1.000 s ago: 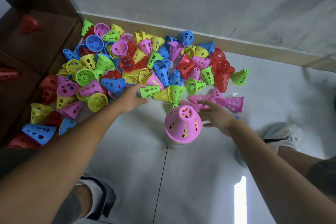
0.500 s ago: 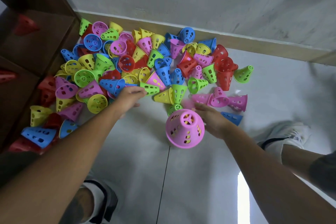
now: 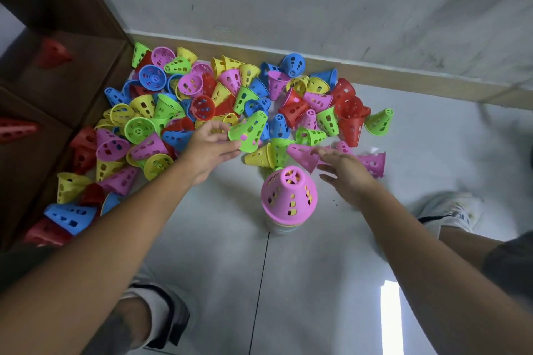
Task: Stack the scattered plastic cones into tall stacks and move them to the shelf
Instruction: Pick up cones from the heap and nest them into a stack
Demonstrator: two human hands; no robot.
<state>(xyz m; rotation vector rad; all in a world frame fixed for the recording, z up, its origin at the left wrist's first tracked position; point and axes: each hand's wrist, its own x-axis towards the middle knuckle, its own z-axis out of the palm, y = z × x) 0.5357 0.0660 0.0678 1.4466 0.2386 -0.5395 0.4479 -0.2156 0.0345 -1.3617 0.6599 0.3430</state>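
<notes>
A heap of perforated plastic cones [image 3: 202, 101] in red, yellow, green, blue and pink lies on the floor against the wall. In front of it stands a stack of cones topped by a pink one [image 3: 288, 196]. My left hand [image 3: 210, 147] grips a green cone [image 3: 249, 131], lifted just above the heap's near edge. My right hand [image 3: 343, 170] reaches out right of the stack with fingers straight, its fingertips at the wide end of a tilted pink cone [image 3: 301, 154]. The brown shelf [image 3: 86, 66] is at the left, with red cones [image 3: 52, 52] on it.
My two shoes [image 3: 161, 314] [image 3: 450, 210] stand on the grey tiled floor either side of the stack. A wooden skirting board [image 3: 403, 78] runs along the wall behind the heap. More cones lie under the shelf's edge at the lower left [image 3: 69, 216].
My left hand has picked the green cone off the heap and raised it to the right. My right hand has come out from behind the stack toward a pink cone.
</notes>
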